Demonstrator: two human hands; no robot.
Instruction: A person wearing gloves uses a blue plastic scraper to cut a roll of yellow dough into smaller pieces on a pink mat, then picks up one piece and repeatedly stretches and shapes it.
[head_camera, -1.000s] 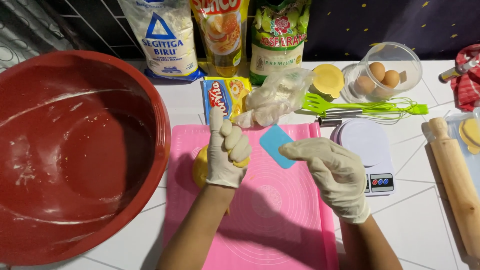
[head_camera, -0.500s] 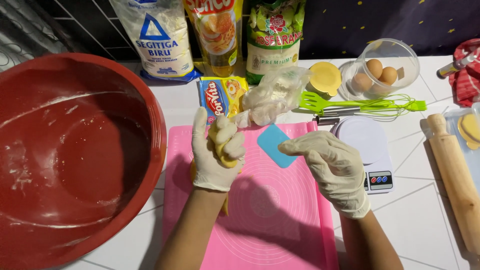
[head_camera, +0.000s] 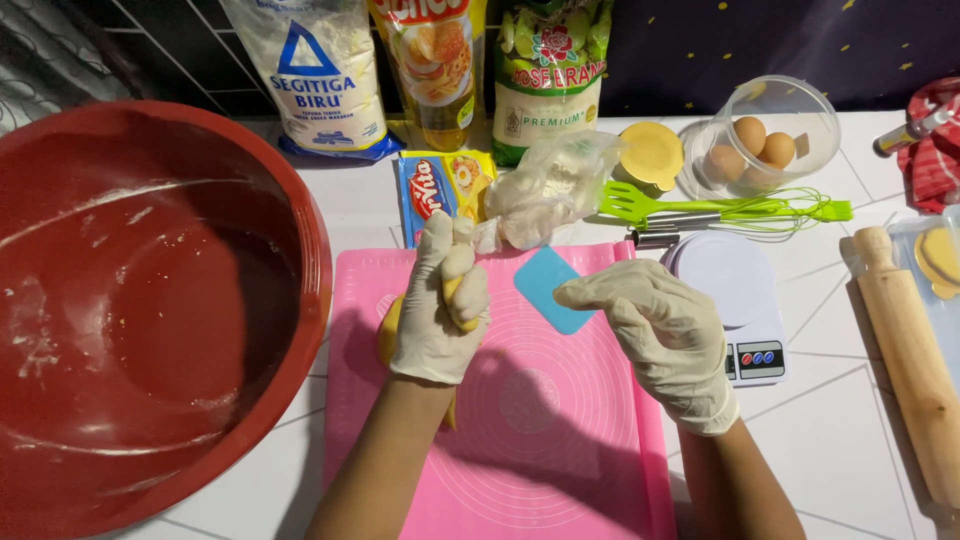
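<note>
Squeezing soft yellow dough (head_camera: 455, 300), left hand (head_camera: 440, 305) grips; right hand (head_camera: 660, 330) seemingly empty, curled.

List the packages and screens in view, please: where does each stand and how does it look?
Flour bag: back left, white with a blue triangle.
Oil pouch: back centre, clear yellow, red top.
Green-and-white bag: back, right of the pouch.
Small sachet: flat above the pink mat, blue, yellow and red.
Clear plastic bag: beside the sachet, white powder inside.
Kitchen scale: right of the mat, white, small dark display.
</note>
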